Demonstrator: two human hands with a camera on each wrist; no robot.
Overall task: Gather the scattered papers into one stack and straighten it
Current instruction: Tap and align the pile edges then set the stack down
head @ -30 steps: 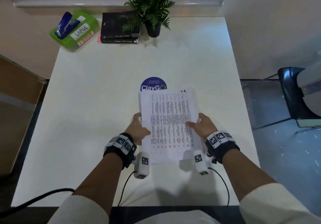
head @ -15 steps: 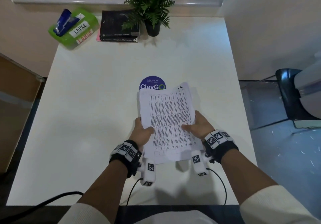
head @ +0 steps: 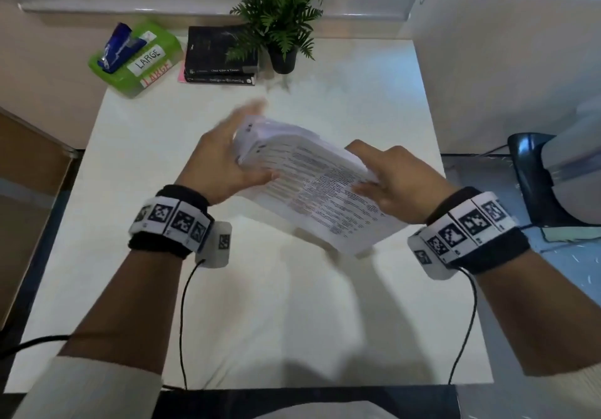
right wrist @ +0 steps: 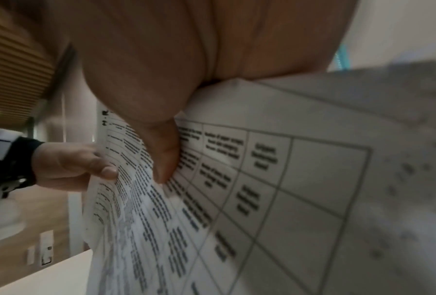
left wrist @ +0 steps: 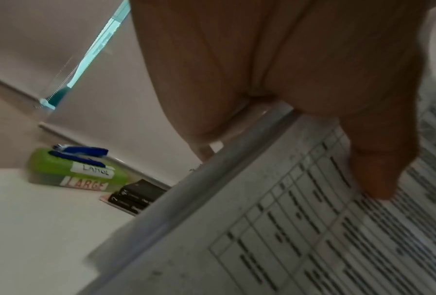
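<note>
Paper stack [head: 312, 187] pinched between left hand [head: 221, 161] and right hand [head: 400, 184], seemingly off table [head: 130, 191].

the worktop [head: 162, 288] lies bare across its near and middle parts, giving open room on the left, on the right and under the raised papers [head: 312, 187]. what stands in the way sits along the far edge: a green box [head: 153, 70] with a blue stapler [head: 118, 47] on top at the far left corner, a pile of black books [head: 221, 57] just beside it, and a potted plant [head: 279, 21] touching the books. cables [head: 182, 321] trail over the near edge.
</note>
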